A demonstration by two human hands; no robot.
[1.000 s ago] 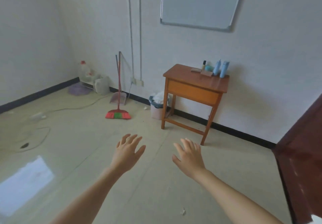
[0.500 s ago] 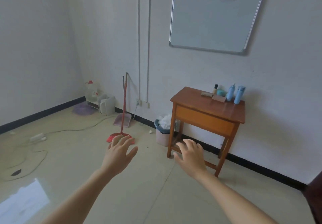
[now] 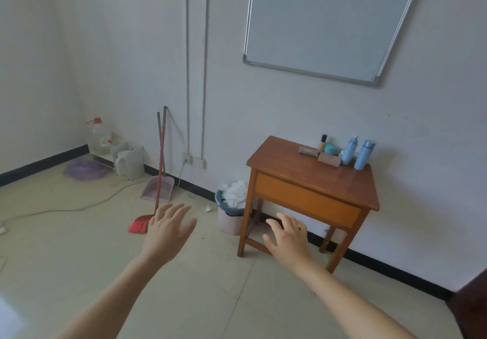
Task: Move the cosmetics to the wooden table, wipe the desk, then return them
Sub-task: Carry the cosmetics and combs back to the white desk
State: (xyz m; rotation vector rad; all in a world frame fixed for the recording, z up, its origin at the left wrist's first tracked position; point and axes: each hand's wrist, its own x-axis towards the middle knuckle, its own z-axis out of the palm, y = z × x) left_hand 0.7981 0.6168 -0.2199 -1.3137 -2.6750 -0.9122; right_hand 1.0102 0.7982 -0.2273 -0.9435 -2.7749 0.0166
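Cosmetics [image 3: 340, 151] on wooden table [image 3: 297, 172] | left hand [image 3: 168, 230], right hand [image 3: 288, 238] empty (fingers spread)

The wooden table [image 3: 290, 170] carries two blue bottles [image 3: 349, 151], teal jar [image 3: 330, 149], beige bottle [image 3: 322, 143], brown cases [image 3: 329, 159].

Wooden table [image 3: 303, 170]: orange-brown. Spray bottle [image 3: 349, 151] and flask [image 3: 363, 154]: light blue. Jar [image 3: 330, 148] at their 9 o'clock: teal. Broom [image 3: 139, 225] bristles red, dustpan [image 3: 158, 188] lilac, bin [image 3: 229, 221] pink, skirting [image 3: 39, 164] black.
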